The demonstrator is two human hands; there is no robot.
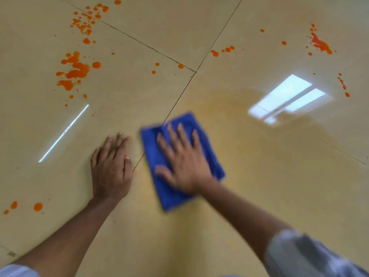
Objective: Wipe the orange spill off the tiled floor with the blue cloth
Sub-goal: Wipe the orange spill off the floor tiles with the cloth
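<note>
A folded blue cloth (159, 182) lies flat on the beige tiled floor (279, 186), blurred by motion. My right hand (183, 158) presses on it with fingers spread. Flat on the tile to the left of the cloth rests my left hand (111, 166), holding nothing. Orange spill blotches (76, 70) sit at the upper left, with smaller spatter (87, 21) farther up. More orange marks (320, 44) lie at the upper right, and two drops (38, 206) at the lower left. A faint orange smear (229, 108) tints the tile around and beyond the cloth.
Dark grout lines (179, 96) cross just above the cloth. A bright window reflection (287, 98) shines on the right tile, and a thin light streak (63, 132) on the left tile. Small orange dots (343, 84) trail down at the far right.
</note>
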